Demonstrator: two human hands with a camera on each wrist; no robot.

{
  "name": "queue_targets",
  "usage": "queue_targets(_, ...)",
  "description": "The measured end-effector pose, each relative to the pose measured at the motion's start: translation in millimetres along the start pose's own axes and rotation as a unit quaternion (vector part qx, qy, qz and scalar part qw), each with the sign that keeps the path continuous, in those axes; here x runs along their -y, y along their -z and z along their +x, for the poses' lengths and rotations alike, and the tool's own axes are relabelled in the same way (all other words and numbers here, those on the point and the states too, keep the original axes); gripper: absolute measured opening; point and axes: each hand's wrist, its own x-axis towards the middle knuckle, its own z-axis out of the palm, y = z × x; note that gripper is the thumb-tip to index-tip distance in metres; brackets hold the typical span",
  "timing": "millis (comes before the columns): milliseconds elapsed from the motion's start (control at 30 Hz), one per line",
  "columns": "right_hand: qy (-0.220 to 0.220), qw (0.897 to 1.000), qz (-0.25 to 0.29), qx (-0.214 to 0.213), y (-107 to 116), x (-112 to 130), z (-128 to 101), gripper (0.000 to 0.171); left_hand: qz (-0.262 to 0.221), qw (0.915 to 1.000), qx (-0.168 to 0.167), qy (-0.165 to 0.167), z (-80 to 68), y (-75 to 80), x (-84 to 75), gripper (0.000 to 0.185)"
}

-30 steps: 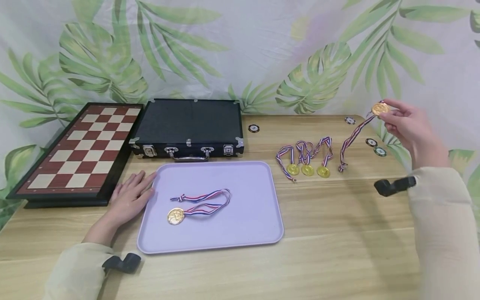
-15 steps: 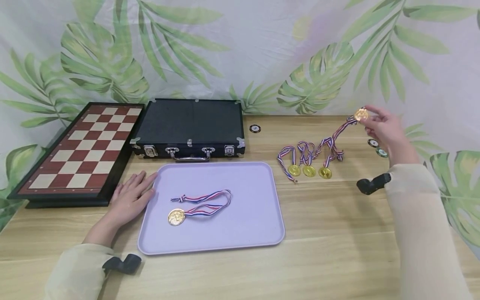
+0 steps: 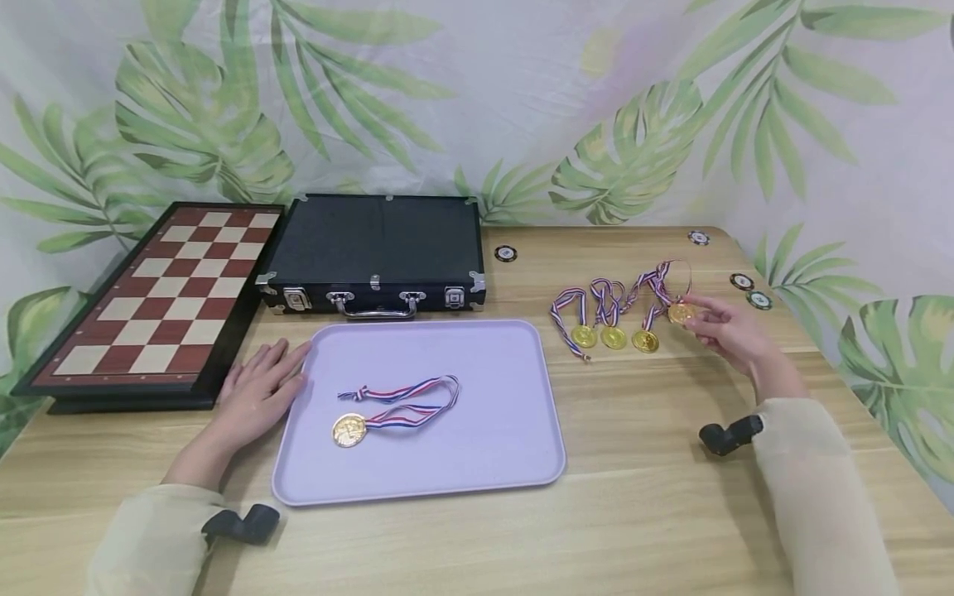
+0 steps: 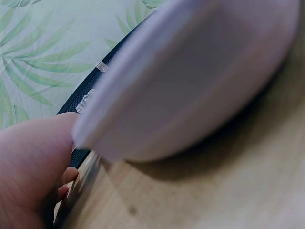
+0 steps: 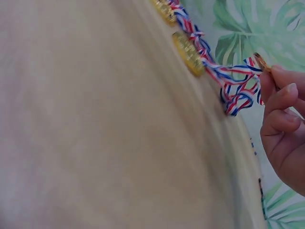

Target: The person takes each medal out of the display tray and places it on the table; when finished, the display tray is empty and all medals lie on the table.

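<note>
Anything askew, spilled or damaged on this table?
Nothing damaged or spilled. The only loose ends: four poker chips lie scattered on the table outside the shut black case, and the ribbon of the medal pinched by the right hand lies tangled over its neighbour's.

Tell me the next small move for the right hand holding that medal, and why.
Probably carry the held medal left toward the tray. The right hand pinches it just above the table beside three lying medals, while one medal already lies in the tray, which the left hand touches.
</note>
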Motion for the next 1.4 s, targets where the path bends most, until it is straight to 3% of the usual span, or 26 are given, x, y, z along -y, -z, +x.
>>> queue_targets(200, -0.041, 0.992, -0.119, 0.003, 2.9, -14.6, -5.4, 0.057, 0.003, 1.0000, 0.005, 0.003, -0.3, 0.9, -0.4, 0.048)
queue_targets(667, -0.037, 0.980, -0.190, 0.044, 11.5, -21.4, -4.2, 0.052, 0.002, 1.0000, -0.002, -0.002, -0.1, -0.1, 0.3, 0.047)
queue_targets(967, -0.055, 0.969, -0.238, 0.046, 13.4, -13.9, -5.5, 0.066, 0.001, 1.0000, -0.006, -0.005, -0.5, 0.8, -1.0, 0.047)
queue_targets(1200, 0.027, 0.971, -0.233, 0.041, -6.0, 13.6, -5.8, 0.061, 0.000, 1.0000, 0.004, 0.007, -0.5, 0.3, -0.1, 0.048)
queue_targets(1400, 0.121, 0.972, -0.183, 0.081, -63.1, 51.1, 0.8, 0.058, 0.000, 1.0000, 0.005, 0.006, 0.6, 0.1, 0.3, 0.048)
